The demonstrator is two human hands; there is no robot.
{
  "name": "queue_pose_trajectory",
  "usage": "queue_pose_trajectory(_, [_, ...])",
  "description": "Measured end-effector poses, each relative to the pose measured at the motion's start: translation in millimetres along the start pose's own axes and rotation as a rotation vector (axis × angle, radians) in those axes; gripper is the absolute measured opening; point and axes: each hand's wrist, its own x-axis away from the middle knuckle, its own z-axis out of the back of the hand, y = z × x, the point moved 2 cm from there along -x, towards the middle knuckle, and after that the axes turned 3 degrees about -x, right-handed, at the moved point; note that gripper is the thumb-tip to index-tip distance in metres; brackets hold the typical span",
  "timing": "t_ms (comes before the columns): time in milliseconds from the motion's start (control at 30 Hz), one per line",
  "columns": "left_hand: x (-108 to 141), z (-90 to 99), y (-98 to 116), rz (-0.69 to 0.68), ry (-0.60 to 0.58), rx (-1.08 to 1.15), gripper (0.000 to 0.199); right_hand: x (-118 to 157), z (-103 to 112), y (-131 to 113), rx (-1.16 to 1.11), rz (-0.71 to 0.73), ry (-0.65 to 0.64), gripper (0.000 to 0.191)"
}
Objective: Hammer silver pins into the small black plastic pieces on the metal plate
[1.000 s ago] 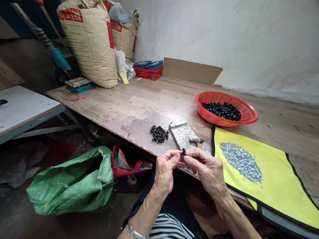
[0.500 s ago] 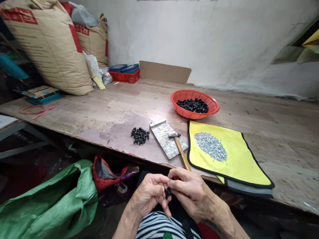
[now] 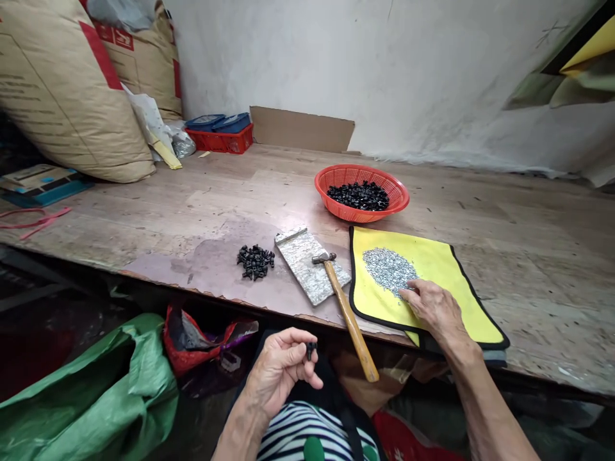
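Observation:
My left hand (image 3: 287,365) is closed above my lap, pinching a small black plastic part (image 3: 311,349) between thumb and fingers. Over on the yellow cloth (image 3: 446,288) with black edging, my right hand (image 3: 436,308) has its fingertips drawn together at the near edge of a pile of tiny silver metal pieces (image 3: 388,269). What those fingertips hold, if anything, is too small to make out. A hammer (image 3: 348,320) lies with its head on a worn metal plate (image 3: 305,266), its wooden handle jutting past the table edge. Left of the plate sits a heap of similar black parts (image 3: 255,262).
A red plastic basket (image 3: 331,203) of black parts stands behind the cloth. Farther back are a red crate (image 3: 221,141) with blue-lidded boxes and large paper sacks (image 3: 62,96). A green sack (image 3: 139,378) and a red bag (image 3: 185,349) are below the table's front edge.
My right hand has left my left hand and moved right to the silver pile. My left hand keeps the black part near my lap. The view has shifted slightly right.

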Motion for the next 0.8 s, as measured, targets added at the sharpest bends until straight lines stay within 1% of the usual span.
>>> queue_pose_trajectory(67, [-1.0, 1.4, 7.0, -0.019, 0.041, -0.014, 0.022, -11.5, -5.3, -1.5, 0.005, 0.045, -0.056, 0.025])
queue_pose_trajectory(133, [-3.7, 3.6, 13.6, -0.054, 0.089, -0.014, 0.022, -16.9, -6.2, -6.1, 0.016, 0.065, -0.074, 0.021])
queue_pose_trajectory(233, [-11.0, 5.9, 22.5, -0.111, 0.149, 0.025, 0.019, -19.6, -2.6, -10.4, 0.044, 0.092, -0.079, 0.018])
queue_pose_trajectory(300, [-17.0, 4.7, 28.2, -0.134, 0.162, 0.034, 0.02, -20.5, -0.7, -10.5, 0.049, 0.107, -0.057, 0.018])
queue_pose_trajectory(467, [-30.1, -9.6, 43.1, -0.181, 0.156, 0.005, 0.024, -25.4, -4.4, -8.8, 0.024, 0.113, -0.014, 0.017])
queue_pose_trajectory(567, [-35.3, -19.7, 49.8, -0.226, 0.167, 0.009, 0.025, -28.0, -3.2, -10.2, -0.043, 0.054, 0.014, 0.016])
queue_pose_trajectory(633, [-37.9, -24.2, 50.8, -0.259, 0.198, 0.01, 0.026, -24.2, 2.3, -14.4, -0.215, -0.014, 0.061, 0.012])
queue_pose_trajectory(700, [-39.5, -26.7, 48.1, -0.303, 0.254, 0.003, 0.026, -12.5, 9.5, -24.1, -0.509, -0.067, 0.114, 0.008])
queue_pose_trajectory(767, [-40.0, -28.2, 41.8, -0.338, 0.309, -0.015, 0.027, 6.3, 14.5, -42.0, -0.849, -0.048, 0.116, 0.013])
queue_pose_trajectory(800, [-39.8, -28.9, 37.8, -0.343, 0.326, -0.025, 0.027, 17.2, 15.5, -54.1, -0.994, 0.0, 0.084, 0.015])
